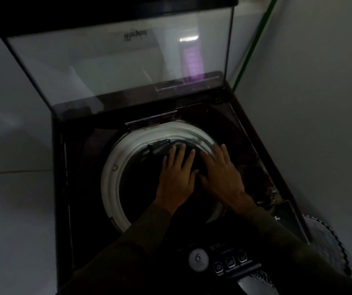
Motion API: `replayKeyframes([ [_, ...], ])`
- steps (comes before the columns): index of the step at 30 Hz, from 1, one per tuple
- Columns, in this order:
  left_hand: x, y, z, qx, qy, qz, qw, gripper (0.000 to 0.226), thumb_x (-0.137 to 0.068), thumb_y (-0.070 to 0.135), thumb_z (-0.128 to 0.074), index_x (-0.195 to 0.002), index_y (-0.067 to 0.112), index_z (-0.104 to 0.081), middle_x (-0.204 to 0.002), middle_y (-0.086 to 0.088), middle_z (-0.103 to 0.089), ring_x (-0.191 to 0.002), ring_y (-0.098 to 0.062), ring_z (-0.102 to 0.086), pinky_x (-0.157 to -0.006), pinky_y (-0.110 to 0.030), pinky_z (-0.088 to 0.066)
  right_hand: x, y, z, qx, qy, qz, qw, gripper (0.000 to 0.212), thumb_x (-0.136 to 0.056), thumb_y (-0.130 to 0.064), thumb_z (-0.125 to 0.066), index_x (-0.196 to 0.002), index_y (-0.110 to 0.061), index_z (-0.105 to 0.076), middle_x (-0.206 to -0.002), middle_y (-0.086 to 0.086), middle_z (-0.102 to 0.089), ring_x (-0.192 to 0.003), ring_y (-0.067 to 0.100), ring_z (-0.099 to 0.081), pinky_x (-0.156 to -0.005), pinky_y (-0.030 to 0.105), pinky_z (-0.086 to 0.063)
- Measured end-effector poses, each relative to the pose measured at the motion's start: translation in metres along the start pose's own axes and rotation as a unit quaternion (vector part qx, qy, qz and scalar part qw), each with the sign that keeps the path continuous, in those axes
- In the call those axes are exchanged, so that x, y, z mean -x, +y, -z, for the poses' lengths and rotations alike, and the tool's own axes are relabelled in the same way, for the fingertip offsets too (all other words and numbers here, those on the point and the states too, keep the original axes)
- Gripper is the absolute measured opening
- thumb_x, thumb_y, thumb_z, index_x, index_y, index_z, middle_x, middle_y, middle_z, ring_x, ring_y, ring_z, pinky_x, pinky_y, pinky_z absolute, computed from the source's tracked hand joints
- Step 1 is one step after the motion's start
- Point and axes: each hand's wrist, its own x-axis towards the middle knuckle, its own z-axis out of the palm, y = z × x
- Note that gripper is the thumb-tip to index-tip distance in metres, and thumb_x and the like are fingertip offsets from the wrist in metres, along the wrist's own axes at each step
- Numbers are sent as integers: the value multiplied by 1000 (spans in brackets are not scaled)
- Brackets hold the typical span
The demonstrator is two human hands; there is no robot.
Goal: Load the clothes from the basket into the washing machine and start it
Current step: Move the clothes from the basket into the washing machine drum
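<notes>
The left hand (177,177) and right hand (222,173) are laid flat, fingers straight, on dark clothes (159,149) inside the round, white-rimmed washing machine (111,177).

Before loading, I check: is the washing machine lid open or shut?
Open: the glass lid stands raised behind the white drum rim.

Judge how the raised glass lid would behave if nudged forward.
The lid looks rigid, glass in a dark frame, so probably heavy. Standing open at the rear, it would likely swing down toward the left hand and right hand in the drum.
</notes>
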Motion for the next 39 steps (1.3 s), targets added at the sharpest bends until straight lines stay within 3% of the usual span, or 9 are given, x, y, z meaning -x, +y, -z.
replayKeyframes([
  [4,-6,45,9,-47,16,-37,998,64,-98,50,-17,-156,23,-22,-165,-6,-14,-152,-28,-6,-122,-52,-13,31,37,17,17,79,-25,996,68,-97,-49,-45,-155,-24,-19,-164,15,-1,-150,33,13,-120,52,-17],
  [7,-9,79,6,-60,19,-56,996,65,-98,55,-13,-157,27,-13,-166,-4,-5,-153,-26,2,-123,-50,-7,58,64,26,-3,141,-51,989,68,-99,-53,-40,-155,-22,-22,-164,16,-5,-150,34,9,-118,52,-24],
  [10,-11,120,-2,-73,13,-87,993,64,-100,55,-16,-157,26,-13,-166,-4,-4,-153,-25,4,-122,-51,-8,86,95,31,-6,165,-82,983,67,-98,-58,-28,-155,-24,-20,-164,14,-5,-151,32,8,-118,53,-18],
  [17,-15,228,-45,-107,-16,-168,980,63,-102,54,-20,-157,24,-16,-166,-5,-6,-153,-26,4,-122,-54,-4,153,185,21,-63,183,-143,970,64,-100,-53,-23,-155,-20,-22,-163,14,-10,-150,31,5,-117,51,-19],
  [24,-2,325,-125,-144,-83,-227,960,65,-101,55,-15,-157,23,-12,-165,-6,-6,-153,-27,3,-122,-55,-6,211,273,-29,-108,125,-225,960,69,-95,-51,-14,-156,-21,-12,-164,12,-1,-150,29,12,-120,51,-16],
  [30,25,360,-205,-163,-159,-236,945,67,-98,55,-8,-156,22,-17,-164,-8,-13,-152,-29,-5,-122,-55,-10,253,331,-101,-137,24,-273,952,73,-94,-59,-11,-157,-23,-3,-164,12,8,-149,31,16,-121,53,-9],
  [34,38,351,-259,-204,-245,-246,915,64,-102,52,-19,-157,21,-11,-165,-7,-8,-152,-28,-1,-123,-52,-5,269,354,-157,-162,-39,-300,939,72,-100,-54,-32,-157,-24,-1,-164,10,11,-149,30,17,-121,53,-8],
  [39,46,329,-317,-240,-316,-268,878,63,-103,50,-26,-157,20,-12,-165,-7,-7,-152,-27,0,-122,-49,-6,275,374,-214,-181,-117,-324,921,77,-98,-52,-40,-156,-23,2,-164,11,11,-149,32,16,-120,54,-11],
])
